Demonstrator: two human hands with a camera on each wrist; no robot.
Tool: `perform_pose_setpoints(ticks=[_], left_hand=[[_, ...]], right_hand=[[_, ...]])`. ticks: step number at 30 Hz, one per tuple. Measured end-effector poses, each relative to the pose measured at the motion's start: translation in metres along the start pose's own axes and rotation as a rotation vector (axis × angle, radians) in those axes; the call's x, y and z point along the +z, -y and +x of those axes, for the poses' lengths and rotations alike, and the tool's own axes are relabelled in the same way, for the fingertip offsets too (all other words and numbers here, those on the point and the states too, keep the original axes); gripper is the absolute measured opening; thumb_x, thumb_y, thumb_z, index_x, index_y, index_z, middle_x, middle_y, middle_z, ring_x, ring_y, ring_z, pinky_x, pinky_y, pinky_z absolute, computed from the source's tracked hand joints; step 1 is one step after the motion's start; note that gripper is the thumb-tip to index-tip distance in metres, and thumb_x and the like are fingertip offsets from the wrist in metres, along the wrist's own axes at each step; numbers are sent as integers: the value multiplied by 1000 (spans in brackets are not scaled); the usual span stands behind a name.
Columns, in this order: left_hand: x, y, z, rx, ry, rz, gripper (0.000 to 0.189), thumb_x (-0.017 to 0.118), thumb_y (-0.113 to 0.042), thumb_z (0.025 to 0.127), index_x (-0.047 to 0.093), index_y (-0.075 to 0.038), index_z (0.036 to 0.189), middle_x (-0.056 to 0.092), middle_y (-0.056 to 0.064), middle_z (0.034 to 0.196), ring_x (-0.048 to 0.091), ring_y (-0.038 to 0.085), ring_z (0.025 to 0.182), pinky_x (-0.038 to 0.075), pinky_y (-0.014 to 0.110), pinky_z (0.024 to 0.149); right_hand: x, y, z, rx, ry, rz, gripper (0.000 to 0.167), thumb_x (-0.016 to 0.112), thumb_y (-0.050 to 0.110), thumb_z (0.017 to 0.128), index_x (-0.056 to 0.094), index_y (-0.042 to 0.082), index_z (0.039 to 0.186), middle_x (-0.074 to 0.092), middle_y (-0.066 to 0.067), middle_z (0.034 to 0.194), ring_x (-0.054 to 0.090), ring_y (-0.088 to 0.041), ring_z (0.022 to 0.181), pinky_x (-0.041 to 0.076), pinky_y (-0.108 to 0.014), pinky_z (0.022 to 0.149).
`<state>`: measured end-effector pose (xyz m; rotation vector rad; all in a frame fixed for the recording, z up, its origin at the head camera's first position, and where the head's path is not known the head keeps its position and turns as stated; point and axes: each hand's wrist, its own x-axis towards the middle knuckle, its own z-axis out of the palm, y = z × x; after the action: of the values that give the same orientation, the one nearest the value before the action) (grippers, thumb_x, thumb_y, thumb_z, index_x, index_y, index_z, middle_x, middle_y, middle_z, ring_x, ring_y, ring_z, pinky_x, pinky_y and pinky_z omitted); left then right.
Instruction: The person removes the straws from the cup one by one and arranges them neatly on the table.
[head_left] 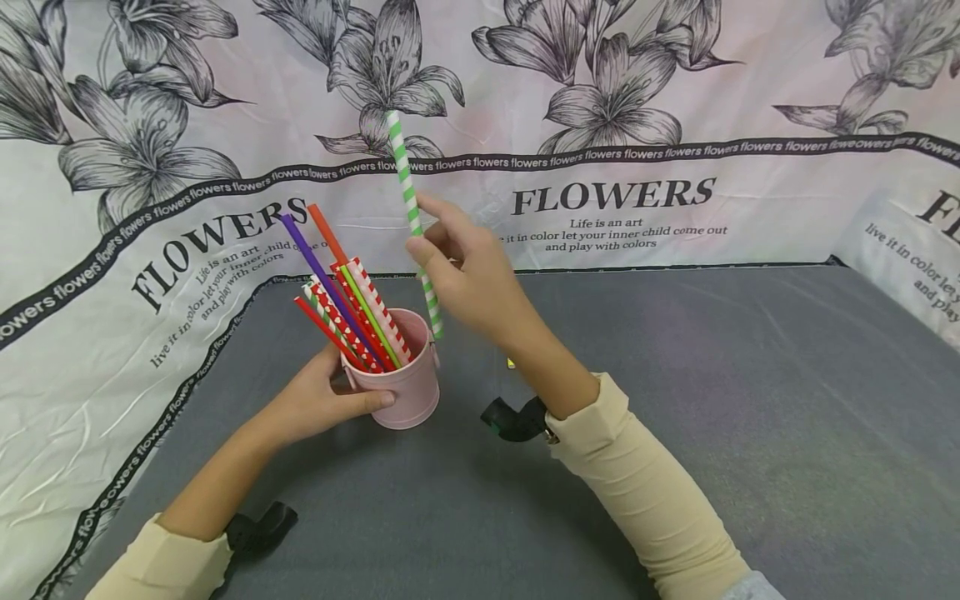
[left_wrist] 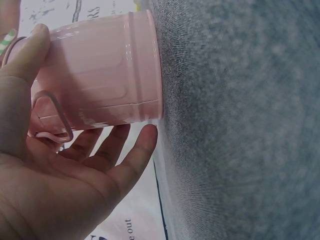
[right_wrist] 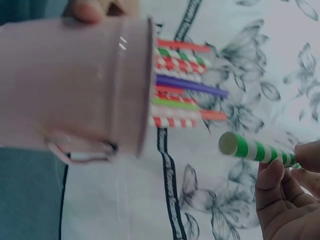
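My left hand (head_left: 311,408) grips a small pink metal bucket (head_left: 411,396) by its side, thumb across the near wall and fingers round the far side. The left wrist view shows the bucket's base at the grey cloth and its small wire handle (left_wrist: 59,117) by the palm. Several straws lean leftward in the bucket, among them a purple straw (head_left: 311,257), a plain orange straw (head_left: 325,229) and red-and-white patterned ones. Between thumb and fingers, my right hand (head_left: 480,279) pinches a green-and-white striped straw (head_left: 406,179). In the right wrist view its lower end hangs outside the bucket's mouth.
Grey cloth (head_left: 712,400) covers the table. Behind it rises a white flower-printed cloth (head_left: 600,217), which also runs along the left. A tiny yellow thing (head_left: 511,363) shows beside the right forearm. Black camera mounts (head_left: 513,419) sit at both wrists.
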<state>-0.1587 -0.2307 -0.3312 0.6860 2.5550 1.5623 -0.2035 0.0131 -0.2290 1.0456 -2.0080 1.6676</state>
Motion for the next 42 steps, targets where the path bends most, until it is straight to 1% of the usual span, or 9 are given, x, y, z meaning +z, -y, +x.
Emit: perform_pose_setpoints(ticks=[6, 13, 17, 20, 24, 28, 34, 38, 42], left_hand=[[1, -1, -1, -11, -1, -16, 74, 80, -18, 86, 37, -7, 144, 52, 14, 133, 59, 33, 117, 56, 39, 88], [2, -1, -1, -13, -4, -20, 75, 80, -16, 85, 36, -8, 146, 52, 13, 134, 59, 33, 117, 56, 37, 88], [2, 0, 0, -7, -2, -24, 75, 80, -16, 85, 36, -8, 145, 52, 14, 133, 60, 32, 116, 56, 37, 88], [1, 0, 0, -4, 0, -28, 75, 80, -16, 85, 36, -8, 145, 53, 14, 133, 60, 32, 115, 56, 36, 87], [1, 1, 0, 7, 4, -18, 76, 80, -15, 85, 35, -9, 146, 52, 12, 133, 59, 32, 116, 57, 36, 87], [1, 1, -1, 12, 8, -10, 77, 80, -16, 85, 34, -11, 147, 51, 10, 134, 56, 32, 119, 56, 36, 88], [1, 1, -1, 2, 6, -8, 78, 80, -19, 85, 34, -12, 147, 50, 10, 135, 55, 32, 121, 57, 37, 87], [0, 0, -1, 2, 4, -11, 78, 81, -17, 85, 34, -12, 147, 50, 10, 135, 56, 32, 120, 56, 36, 87], [0, 1, -1, -3, 2, -15, 77, 81, -17, 85, 35, -12, 147, 51, 9, 134, 56, 31, 119, 56, 35, 88]], right_hand=[[-21, 1, 5, 7, -117, 25, 42, 61, 2, 97, 55, 0, 139, 63, -12, 83, 60, -26, 71, 51, -29, 58], [-52, 0, 9, -23, -226, 22, 40, 62, -2, 95, 58, -2, 135, 63, -13, 82, 57, -26, 68, 51, -26, 55], [-67, -1, 11, 23, -260, 15, 39, 62, -1, 95, 59, -1, 134, 62, -11, 84, 57, -24, 68, 52, -26, 55], [-73, -4, 11, 81, -268, 11, 38, 63, 2, 96, 61, 1, 134, 61, -10, 85, 56, -23, 67, 51, -27, 55], [-79, -11, 11, 163, -267, -36, 38, 64, 5, 96, 62, 5, 134, 59, -9, 86, 58, -26, 70, 52, -27, 56], [-84, -20, 12, 203, -284, -98, 37, 65, 7, 96, 64, 6, 133, 60, -8, 86, 61, -28, 73, 53, -28, 56], [-92, -36, 13, 263, -311, -146, 37, 64, 7, 95, 64, 4, 132, 60, -6, 81, 59, -18, 65, 53, -25, 54], [-97, -45, 12, 309, -288, -187, 38, 65, 9, 95, 62, 3, 132, 58, -6, 80, 58, -15, 63, 53, -24, 54], [-102, -54, 10, 388, -220, -208, 40, 64, 9, 96, 57, 4, 135, 63, -10, 84, 59, -17, 61, 54, -26, 56]])
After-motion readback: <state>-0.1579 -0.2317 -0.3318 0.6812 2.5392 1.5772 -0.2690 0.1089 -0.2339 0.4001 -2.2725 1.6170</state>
